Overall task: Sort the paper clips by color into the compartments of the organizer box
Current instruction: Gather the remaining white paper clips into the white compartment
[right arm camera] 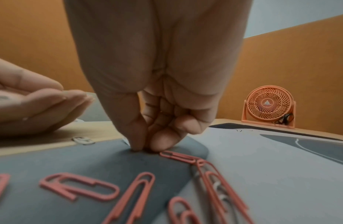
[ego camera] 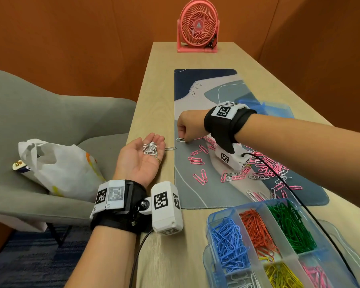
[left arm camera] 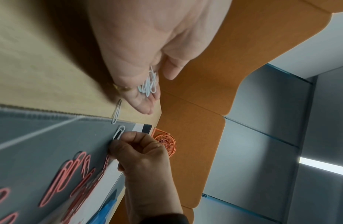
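My left hand (ego camera: 147,145) lies palm up at the table's left edge, fingers relaxed, with a small heap of white paper clips (ego camera: 150,148) in the palm (left arm camera: 147,86). My right hand (ego camera: 184,140) reaches over the desk mat (ego camera: 187,190); its thumb and forefinger (right arm camera: 136,144) pinch the end of a white paper clip (left arm camera: 119,133) that lies flat on the mat. Another white clip (ego camera: 170,148) lies across the mat's left edge. Pink clips (ego camera: 197,161) are scattered on the mat. The clear blue organizer box (ego camera: 216,217) at front right holds blue, red, green, yellow, pink and white clips in separate compartments.
A mixed pile of pink and white clips (ego camera: 266,165) lies under my right wrist. A pink fan (ego camera: 197,28) stands at the table's far end. A blue lid (ego camera: 274,109) lies beyond my right arm. A grey chair (ego camera: 50,113) with a white bag (ego camera: 56,167) is on the left.
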The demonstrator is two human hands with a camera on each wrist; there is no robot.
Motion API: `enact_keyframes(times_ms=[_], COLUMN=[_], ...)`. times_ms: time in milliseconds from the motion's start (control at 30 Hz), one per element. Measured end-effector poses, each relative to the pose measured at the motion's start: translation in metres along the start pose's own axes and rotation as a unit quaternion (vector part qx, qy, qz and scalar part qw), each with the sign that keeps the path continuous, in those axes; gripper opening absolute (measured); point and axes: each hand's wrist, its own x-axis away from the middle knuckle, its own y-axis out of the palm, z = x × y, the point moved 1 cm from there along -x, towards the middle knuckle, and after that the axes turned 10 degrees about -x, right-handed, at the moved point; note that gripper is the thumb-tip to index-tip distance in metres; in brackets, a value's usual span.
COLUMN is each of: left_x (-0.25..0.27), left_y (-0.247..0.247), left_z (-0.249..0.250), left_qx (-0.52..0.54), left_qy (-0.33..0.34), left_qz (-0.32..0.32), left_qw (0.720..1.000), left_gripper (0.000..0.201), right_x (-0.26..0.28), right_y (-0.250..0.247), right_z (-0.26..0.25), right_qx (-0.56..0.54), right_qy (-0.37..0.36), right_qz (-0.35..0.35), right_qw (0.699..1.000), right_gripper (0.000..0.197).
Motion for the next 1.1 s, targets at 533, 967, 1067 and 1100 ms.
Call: enact_keyframes(times_ms=[533,967,1067,1100], left_x=[-0.003,0.007,0.015,0.018], left_y=[-0.004,0.012,0.023,0.026], left_z=[0.003,-0.011,-0.022,-0.026], left_qx=[-0.002,0.012,0.023,0.02], left_qy=[0.019,-0.017,-0.05,-0.061], left_qz=[0.015,-0.022,-0.068,-0.077], left_qw=[1.0,1.0,0.996,0.995], left_gripper=[0.032,0.034,0.035,0.033], right_x=[-0.001,0.031,0.041,0.045], right_y=[0.013,-0.023,-0.027,-0.027], right_z=[-0.033,-0.027,-0.03,-0.03], right_qx=[0.003,-0.129,-0.138,-0.136], right_qy=[-0.072,-0.075,-0.087,-0.089], right_qz=[-0.006,0.037,0.022,0.018], right_qw=[0.997,0.988,0.986,0.986], right_gripper=[0.023,0.011,0.01,0.009])
